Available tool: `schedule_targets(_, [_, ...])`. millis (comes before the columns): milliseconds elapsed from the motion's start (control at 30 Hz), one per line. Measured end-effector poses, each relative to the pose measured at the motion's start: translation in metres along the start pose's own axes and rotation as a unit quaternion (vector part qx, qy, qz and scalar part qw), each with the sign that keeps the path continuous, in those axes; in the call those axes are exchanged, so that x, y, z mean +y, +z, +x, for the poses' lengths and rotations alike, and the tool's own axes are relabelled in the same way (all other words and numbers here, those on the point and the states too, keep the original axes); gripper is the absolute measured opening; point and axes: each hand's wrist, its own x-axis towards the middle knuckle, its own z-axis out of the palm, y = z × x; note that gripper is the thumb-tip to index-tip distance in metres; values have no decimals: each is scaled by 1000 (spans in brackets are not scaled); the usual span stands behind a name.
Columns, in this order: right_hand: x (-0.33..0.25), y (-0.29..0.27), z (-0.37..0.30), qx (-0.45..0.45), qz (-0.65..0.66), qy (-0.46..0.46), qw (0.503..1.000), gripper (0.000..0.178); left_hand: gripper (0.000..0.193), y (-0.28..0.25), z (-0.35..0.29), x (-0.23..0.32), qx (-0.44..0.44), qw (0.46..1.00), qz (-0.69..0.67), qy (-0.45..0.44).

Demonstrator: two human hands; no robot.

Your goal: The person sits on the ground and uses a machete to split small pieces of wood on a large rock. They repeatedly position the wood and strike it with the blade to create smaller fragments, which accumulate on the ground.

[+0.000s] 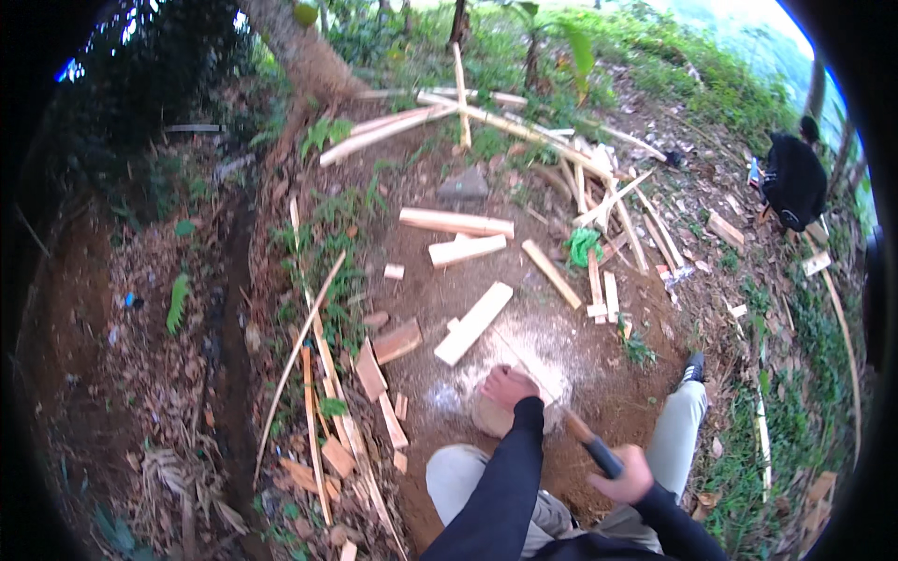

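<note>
My right hand (629,475) is closed around the dark and brown handle of a long-bladed knife (582,428). Its thin blade points up and left, seen nearly edge-on, and passes just right of my left hand (511,387). That hand is closed and rests on top of a low, round wooden block (488,417) between my knees. Whatever its fingers hold, if anything, is hidden. Pale dust lies thickly around the block. A light, flat piece of wood (475,323) lies on the ground just beyond my left hand.
Several cut wood pieces (456,222) lie farther ahead. Long poles (510,127) cross at the back beside a green bag (583,245). Thin bamboo strips (323,351) and offcuts lie at left, near a ditch (224,309). A person in black (793,182) is at far right.
</note>
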Motion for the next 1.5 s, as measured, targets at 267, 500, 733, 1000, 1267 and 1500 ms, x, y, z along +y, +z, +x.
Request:
schedule_targets(267, [16, 30, 62, 84, 79, -3, 993, 32, 7, 0, -3, 28, 26, 1000, -11, 7])
schedule_targets(500, [16, -19, -52, 22, 76, 38, 996, 26, 4, -6, 12, 19, 7, 1000, -21, 9])
schedule_targets(733, [14, 31, 57, 47, 40, -7, 998, 28, 4, -5, 5, 15, 32, 999, -6, 22])
schedule_targets(1000, [12, 22, 53, 37, 4, -4, 999, 26, 9, -3, 6, 23, 1, 999, -31, 16])
schedule_targets(1267, [12, -21, -20, 25, 98, 98, 990, 24, 7, -8, 6, 28, 3, 998, -57, 23])
schedule_targets(1500, [-3, 41, 108, 86, 78, 6, 993, 29, 10, -8, 7, 17, 8, 1000, -13, 5])
